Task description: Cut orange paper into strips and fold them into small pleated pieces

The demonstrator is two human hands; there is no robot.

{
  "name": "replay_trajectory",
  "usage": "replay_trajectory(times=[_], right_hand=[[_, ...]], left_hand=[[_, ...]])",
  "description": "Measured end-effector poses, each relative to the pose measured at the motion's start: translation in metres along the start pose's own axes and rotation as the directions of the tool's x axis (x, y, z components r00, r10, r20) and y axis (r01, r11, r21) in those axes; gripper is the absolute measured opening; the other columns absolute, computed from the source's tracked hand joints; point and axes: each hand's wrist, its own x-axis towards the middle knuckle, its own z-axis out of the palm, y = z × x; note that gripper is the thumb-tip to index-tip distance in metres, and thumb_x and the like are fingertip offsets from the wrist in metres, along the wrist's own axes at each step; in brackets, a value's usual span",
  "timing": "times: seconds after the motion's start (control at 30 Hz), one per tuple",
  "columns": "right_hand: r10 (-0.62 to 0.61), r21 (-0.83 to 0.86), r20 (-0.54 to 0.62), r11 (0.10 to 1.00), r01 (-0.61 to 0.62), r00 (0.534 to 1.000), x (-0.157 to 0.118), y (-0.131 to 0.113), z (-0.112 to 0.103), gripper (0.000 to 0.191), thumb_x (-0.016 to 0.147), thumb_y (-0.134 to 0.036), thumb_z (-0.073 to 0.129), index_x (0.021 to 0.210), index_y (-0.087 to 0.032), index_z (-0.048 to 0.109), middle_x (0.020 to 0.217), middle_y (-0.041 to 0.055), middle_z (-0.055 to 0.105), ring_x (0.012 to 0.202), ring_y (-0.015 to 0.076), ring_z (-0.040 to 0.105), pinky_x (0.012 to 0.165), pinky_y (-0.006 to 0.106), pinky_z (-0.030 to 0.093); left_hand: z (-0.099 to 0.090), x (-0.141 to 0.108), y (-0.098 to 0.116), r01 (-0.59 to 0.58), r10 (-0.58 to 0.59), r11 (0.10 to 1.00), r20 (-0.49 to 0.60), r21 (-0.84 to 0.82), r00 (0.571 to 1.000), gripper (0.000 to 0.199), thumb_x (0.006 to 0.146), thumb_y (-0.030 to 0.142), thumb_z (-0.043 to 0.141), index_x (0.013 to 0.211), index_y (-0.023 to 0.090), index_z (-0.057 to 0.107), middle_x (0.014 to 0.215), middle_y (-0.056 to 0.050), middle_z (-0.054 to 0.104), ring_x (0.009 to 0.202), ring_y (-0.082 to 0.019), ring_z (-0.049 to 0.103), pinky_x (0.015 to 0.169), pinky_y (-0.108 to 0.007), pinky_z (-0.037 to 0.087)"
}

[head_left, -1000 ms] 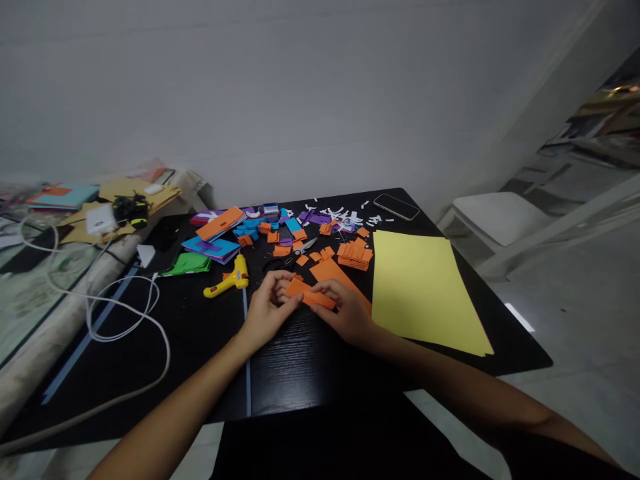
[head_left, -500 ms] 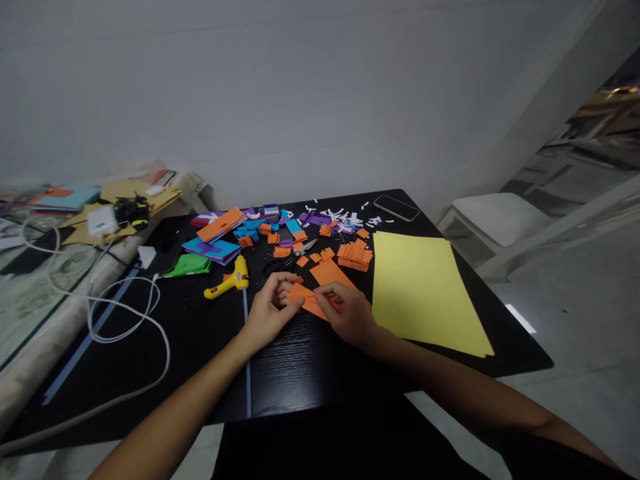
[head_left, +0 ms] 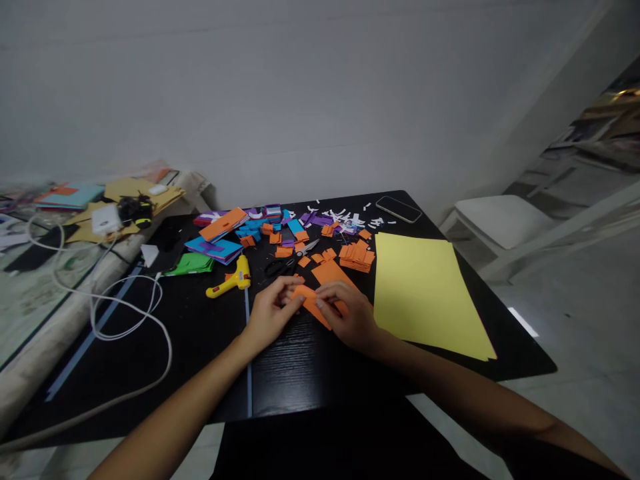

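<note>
Between my hands is a piece of orange paper (head_left: pixel 311 301), held just above the black table. My left hand (head_left: pixel 273 310) pinches its left end between thumb and fingers. My right hand (head_left: pixel 349 313) grips the other side, its fingers covering part of the sheet. Behind it lies an orange paper strip (head_left: pixel 330 272), partly hidden by my right hand. Scissors (head_left: pixel 306 248) with black handles rest just beyond my left hand. A small stack of folded orange pieces (head_left: pixel 357 256) sits past my right hand.
A yellow glue gun (head_left: pixel 233 279) lies left of my hands. Large yellow sheets (head_left: pixel 425 293) cover the right side. Coloured paper pieces and white scraps (head_left: pixel 345 219) spread along the back, near a phone (head_left: pixel 399 209). A white cable (head_left: pixel 167 347) loops across the left. A white stool (head_left: pixel 500 217) stands right.
The orange paper has tilted slightly between my fingers, its right end now hanging lower toward me. Both hands keep nearly the same place, and the whole view has shifted a little.
</note>
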Motion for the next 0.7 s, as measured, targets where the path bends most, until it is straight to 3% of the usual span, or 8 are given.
replay_trajectory(times=[0.1, 0.2, 0.3, 0.37, 0.57, 0.63, 0.7], right_hand=[[0.036, 0.066, 0.041, 0.997, -0.038, 0.999, 0.001, -0.001, -0.002, 0.001, 0.089, -0.023, 0.07, 0.089, -0.022, 0.07, 0.097, 0.0076, 0.074, 0.092, 0.021, 0.072, 0.083, 0.036, 0.057], [0.163, 0.219, 0.101, 0.959, -0.182, 0.981, 0.001, 0.0, -0.002, 0.006, 0.089, -0.028, 0.07, 0.092, -0.023, 0.071, 0.097, 0.0069, 0.073, 0.091, 0.0206, 0.071, 0.08, 0.035, 0.058], [0.359, 0.405, 0.191, 0.819, -0.406, 0.914, 0.002, 0.004, 0.0, 0.012, 0.09, -0.034, 0.069, 0.096, -0.023, 0.07, 0.091, 0.0039, 0.073, 0.084, 0.0182, 0.071, 0.076, 0.032, 0.058], [0.459, 0.489, 0.242, 0.704, -0.516, 0.855, 0.003, 0.008, 0.001, 0.017, 0.087, -0.037, 0.073, 0.097, -0.023, 0.069, 0.088, 0.0019, 0.072, 0.08, 0.0167, 0.07, 0.076, 0.031, 0.058], [0.632, 0.548, 0.386, 0.429, -0.718, 0.672, 0.005, 0.021, 0.003, 0.031, 0.075, -0.035, 0.084, 0.1, -0.021, 0.074, 0.089, 0.0009, 0.073, 0.078, 0.0132, 0.068, 0.073, 0.026, 0.054], [0.63, 0.543, 0.435, 0.387, -0.745, 0.644, 0.004, 0.025, 0.005, 0.033, 0.075, -0.037, 0.085, 0.103, -0.021, 0.074, 0.09, 0.0011, 0.074, 0.078, 0.0133, 0.069, 0.073, 0.026, 0.053], [0.6, 0.525, 0.462, 0.408, -0.747, 0.653, 0.003, 0.027, 0.006, 0.035, 0.077, -0.04, 0.083, 0.106, -0.023, 0.074, 0.09, 0.0007, 0.075, 0.075, 0.0135, 0.068, 0.071, 0.027, 0.052]], left_hand=[[-0.001, 0.0, -0.001, -0.057, 0.06, 0.991, -0.018, 0.118, 0.998, 0.026, 0.092, 0.031, 0.068, 0.115, 0.018, 0.068, 0.095, -0.005, 0.074, 0.07, -0.014, 0.065, 0.065, -0.025, 0.054], [-0.003, -0.001, 0.0, -0.129, 0.132, 0.966, 0.0, 0.225, 0.991, 0.026, 0.095, 0.029, 0.064, 0.119, 0.019, 0.07, 0.114, -0.009, 0.074, 0.083, -0.017, 0.07, 0.071, -0.028, 0.056], [-0.005, 0.0, 0.002, -0.258, 0.259, 0.917, 0.04, 0.304, 0.965, 0.025, 0.097, 0.024, 0.062, 0.12, 0.021, 0.071, 0.118, -0.009, 0.073, 0.104, -0.021, 0.07, 0.088, -0.033, 0.056], [-0.006, 0.0, 0.003, -0.325, 0.32, 0.888, 0.07, 0.326, 0.945, 0.023, 0.097, 0.02, 0.061, 0.118, 0.021, 0.071, 0.113, -0.008, 0.075, 0.107, -0.021, 0.07, 0.094, -0.034, 0.055], [-0.005, -0.001, 0.002, -0.333, 0.322, 0.866, 0.094, 0.372, 0.942, 0.011, 0.097, 0.021, 0.062, 0.106, 0.019, 0.069, 0.103, -0.006, 0.076, 0.093, -0.018, 0.073, 0.081, -0.028, 0.057], [-0.005, -0.002, 0.001, -0.319, 0.303, 0.87, 0.102, 0.376, 0.948, 0.011, 0.098, 0.022, 0.062, 0.105, 0.019, 0.069, 0.099, -0.005, 0.076, 0.088, -0.017, 0.073, 0.077, -0.026, 0.057], [-0.005, -0.002, 0.002, -0.32, 0.297, 0.872, 0.119, 0.371, 0.947, 0.01, 0.098, 0.021, 0.061, 0.104, 0.019, 0.069, 0.096, -0.004, 0.076, 0.085, -0.017, 0.073, 0.076, -0.026, 0.058]])
